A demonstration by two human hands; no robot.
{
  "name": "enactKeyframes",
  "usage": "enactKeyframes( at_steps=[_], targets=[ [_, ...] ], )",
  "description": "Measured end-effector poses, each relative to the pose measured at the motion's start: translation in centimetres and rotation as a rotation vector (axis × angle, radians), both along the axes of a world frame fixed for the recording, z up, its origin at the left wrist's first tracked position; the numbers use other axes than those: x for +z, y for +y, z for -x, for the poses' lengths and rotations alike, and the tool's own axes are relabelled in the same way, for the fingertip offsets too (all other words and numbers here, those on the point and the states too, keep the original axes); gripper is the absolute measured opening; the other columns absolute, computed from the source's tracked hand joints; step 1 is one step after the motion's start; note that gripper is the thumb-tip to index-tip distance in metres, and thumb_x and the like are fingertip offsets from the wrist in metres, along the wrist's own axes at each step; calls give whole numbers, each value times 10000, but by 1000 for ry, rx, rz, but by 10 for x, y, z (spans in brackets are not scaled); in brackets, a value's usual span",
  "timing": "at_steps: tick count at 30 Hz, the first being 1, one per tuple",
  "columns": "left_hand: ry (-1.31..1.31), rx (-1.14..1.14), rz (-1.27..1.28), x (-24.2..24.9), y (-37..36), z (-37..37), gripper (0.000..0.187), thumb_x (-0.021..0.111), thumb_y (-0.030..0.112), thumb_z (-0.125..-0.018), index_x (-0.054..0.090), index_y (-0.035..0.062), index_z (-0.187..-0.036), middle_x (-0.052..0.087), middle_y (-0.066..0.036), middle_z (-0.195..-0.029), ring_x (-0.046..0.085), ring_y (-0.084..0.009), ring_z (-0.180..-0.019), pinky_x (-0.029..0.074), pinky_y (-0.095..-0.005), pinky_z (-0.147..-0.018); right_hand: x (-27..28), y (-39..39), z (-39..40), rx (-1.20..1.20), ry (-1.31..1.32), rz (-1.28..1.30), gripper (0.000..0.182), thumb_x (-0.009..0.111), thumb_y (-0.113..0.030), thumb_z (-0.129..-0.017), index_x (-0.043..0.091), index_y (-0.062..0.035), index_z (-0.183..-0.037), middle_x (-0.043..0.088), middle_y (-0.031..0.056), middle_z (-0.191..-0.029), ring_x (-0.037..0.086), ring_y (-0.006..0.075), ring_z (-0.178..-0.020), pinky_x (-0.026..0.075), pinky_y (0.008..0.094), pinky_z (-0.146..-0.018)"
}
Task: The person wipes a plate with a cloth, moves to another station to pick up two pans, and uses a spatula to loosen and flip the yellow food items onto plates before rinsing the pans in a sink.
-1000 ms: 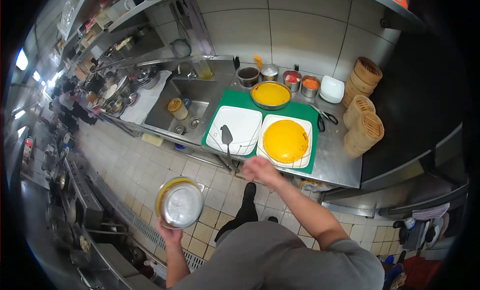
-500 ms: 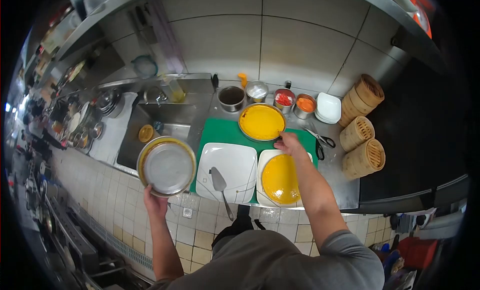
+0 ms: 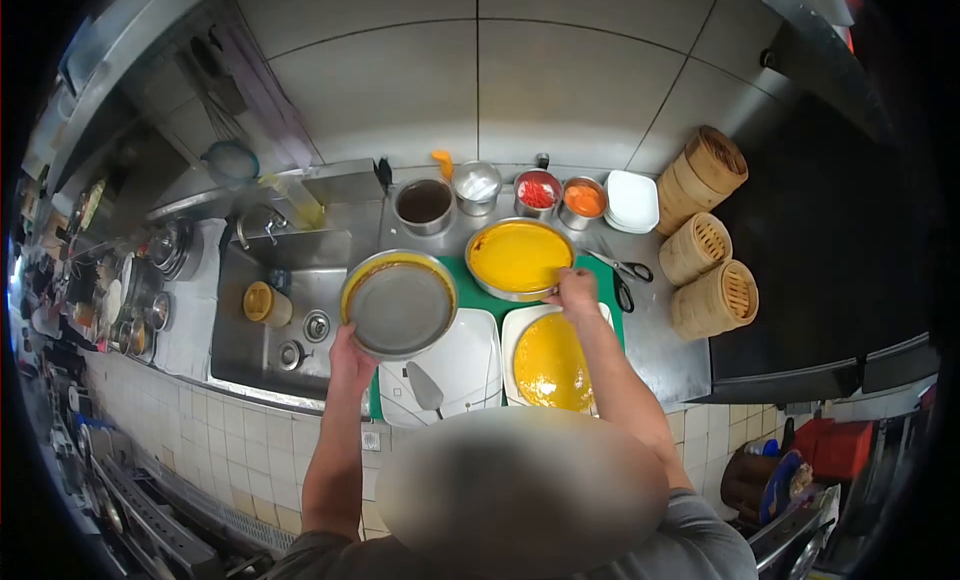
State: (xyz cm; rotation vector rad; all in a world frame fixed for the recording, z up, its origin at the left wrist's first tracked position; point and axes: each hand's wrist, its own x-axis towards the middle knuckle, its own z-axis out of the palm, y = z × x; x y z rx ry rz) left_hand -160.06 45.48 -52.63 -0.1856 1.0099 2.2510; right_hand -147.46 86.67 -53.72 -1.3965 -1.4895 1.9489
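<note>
My left hand grips the lower rim of an empty round metal pan with yellow residue round its inner wall, held over the left part of the counter. My right hand is closed on the near right rim of a second round pan filled with a yellow layer, above the green board. A yellow round slab lies on a white square plate below my right wrist. Left of it, a cake server rests on another white square plate.
Metal containers, one with red pieces and one with orange, line the back. Scissors lie near the bamboo steamers. The sink is at the left. White dishes are stacked behind.
The empty pan in my left hand has moved right, from over the sink's edge to above the left plate. The filled pan is slightly tilted in my right hand. The view has shifted.
</note>
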Motion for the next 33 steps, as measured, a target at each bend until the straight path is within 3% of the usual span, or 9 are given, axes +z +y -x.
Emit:
enactKeyframes(
  at_steps=[8,14,17,19,23,26,28,32,33],
  targets=[
    [-74,-197,39,-51,110,26,478,488,295,-990,471,64,-1408,562,-132,-1396,549,-292,-1285,453,-512,-1055,96,15,-191,-153,176,-142,71,501,-92,-974,548,-43,-994,583,52,-960,620,158,-848,610,352,-697],
    [-80,-140,87,-92,195,52,416,535,246,-949,501,52,-1316,560,-161,-1313,600,-326,-1166,544,-505,-889,121,-6,-358,-302,248,-154,145,491,-81,-996,508,-96,-853,587,7,-901,593,123,-831,569,354,-758],
    [-81,-134,214,-92,216,58,494,552,276,-943,471,35,-1367,537,-181,-1345,557,-349,-1213,491,-514,-968,123,-26,-411,-419,254,-149,189,516,-136,-1022,524,-109,-835,587,-11,-811,600,103,-730,544,313,-657],
    [-17,-82,561,-63,224,41,527,566,309,-943,477,34,-1384,545,-183,-1333,521,-348,-1228,416,-524,-1031,108,-30,-457,-413,238,-93,193,508,-96,-1000,515,-115,-808,589,-8,-766,591,115,-639,531,299,-564],
    [33,-93,678,-40,222,20,550,584,360,-948,498,22,-1373,572,-174,-1269,510,-320,-1217,373,-506,-1068,81,-30,-518,-448,263,-38,196,499,-60,-971,498,-115,-783,596,5,-749,587,124,-602,519,305,-502],
    [275,59,814,-16,226,-43,544,575,376,-970,514,0,-1358,587,-154,-1263,539,-277,-1188,395,-432,-1065,72,-24,-548,-499,216,-59,192,496,-54,-970,500,-117,-788,585,2,-741,569,116,-598,504,292,-510],
    [525,52,614,18,238,-140,468,534,387,-994,566,56,-1323,615,-109,-1267,564,-252,-1162,414,-432,-1010,57,-13,-583,-500,196,-48,181,498,-43,-961,499,-120,-798,563,-8,-732,532,106,-582,466,268,-506],
    [62,-782,58,27,293,-343,623,374,524,-1057,508,23,-1401,629,-129,-1282,618,-251,-1154,486,-422,-1022,60,13,-602,-285,281,-76,161,522,-38,-946,493,-125,-814,530,-26,-711,490,80,-566,409,250,-485],
    [14,-900,96,39,305,-383,676,316,560,-1056,496,15,-1413,627,-148,-1311,618,-266,-1183,473,-446,-1057,61,19,-605,-228,287,-105,160,523,-36,-944,487,-125,-816,526,-29,-703,489,73,-567,408,243,-490]
  ],
)
